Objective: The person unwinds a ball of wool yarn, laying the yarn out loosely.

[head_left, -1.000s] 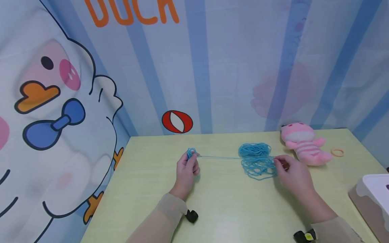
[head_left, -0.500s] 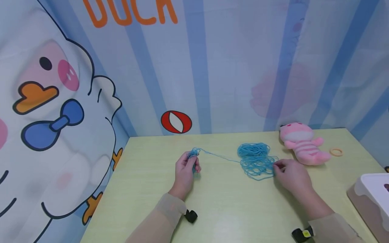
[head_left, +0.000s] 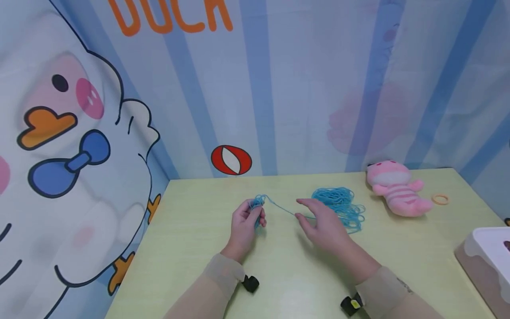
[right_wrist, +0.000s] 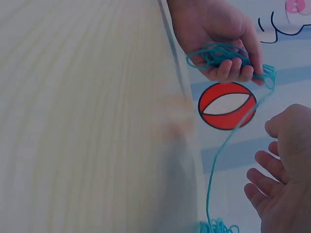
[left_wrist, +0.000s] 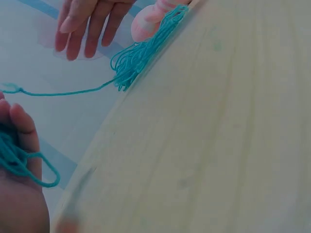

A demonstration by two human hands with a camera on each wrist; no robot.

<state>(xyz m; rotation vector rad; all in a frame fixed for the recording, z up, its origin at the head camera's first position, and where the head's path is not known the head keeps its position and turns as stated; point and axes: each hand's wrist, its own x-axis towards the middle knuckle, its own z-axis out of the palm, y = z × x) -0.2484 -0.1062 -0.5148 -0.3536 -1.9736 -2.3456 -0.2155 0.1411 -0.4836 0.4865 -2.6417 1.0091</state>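
Note:
My left hand (head_left: 244, 226) grips a small bundle of blue yarn (right_wrist: 218, 54), its fingers curled round the strands. In the right wrist view a loop of the bundle sticks out beyond the palm. A single strand (left_wrist: 68, 92) runs from that bundle to a larger pile of blue yarn (head_left: 338, 201) on the table. My right hand (head_left: 324, 223) hovers beside the strand, thumb and fingers spread apart with nothing between them. It hides part of the pile in the head view. Whether the right hand touches the strand I cannot tell.
A pink striped plush toy (head_left: 398, 188) lies behind the pile at the back right. Near it is an orange ring (head_left: 440, 199). A white-lidded box (head_left: 488, 252) stands at the table's right edge. A printed cloth hangs behind the table (head_left: 191, 221).
My right hand has let go of the pile's right side and moved left toward the strand, its fingers opening. The strand has gone from taut to slack. The left hand stays nearly in place.

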